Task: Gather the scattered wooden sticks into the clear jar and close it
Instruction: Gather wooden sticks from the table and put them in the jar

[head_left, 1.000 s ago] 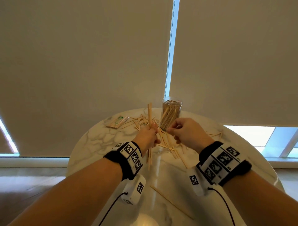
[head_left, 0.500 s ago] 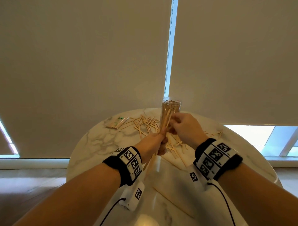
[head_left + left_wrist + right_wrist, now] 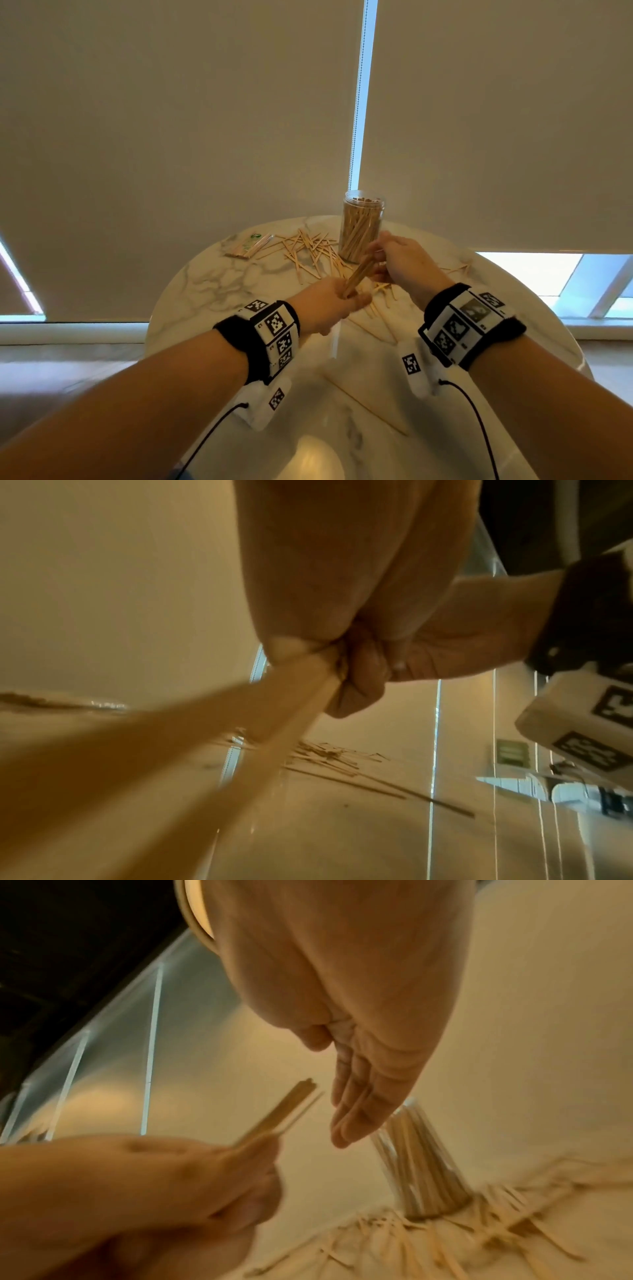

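While a bundle of sticks (image 3: 358,274) is clenched in the left hand (image 3: 329,305) and the right hand (image 3: 404,260) is held open-fingered beside it, a lift toward the lidless jar (image 3: 361,226) at twelve o'clock is called for.

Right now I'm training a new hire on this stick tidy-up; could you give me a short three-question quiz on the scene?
1. True or false: the jar has its lid on.
2. Which hand grips the bundle of sticks?
3. The wrapped packet lies: A) inside the jar, B) on the table left of the loose sticks, C) in the right hand.

Key: 1 false; 2 left hand; 3 B.
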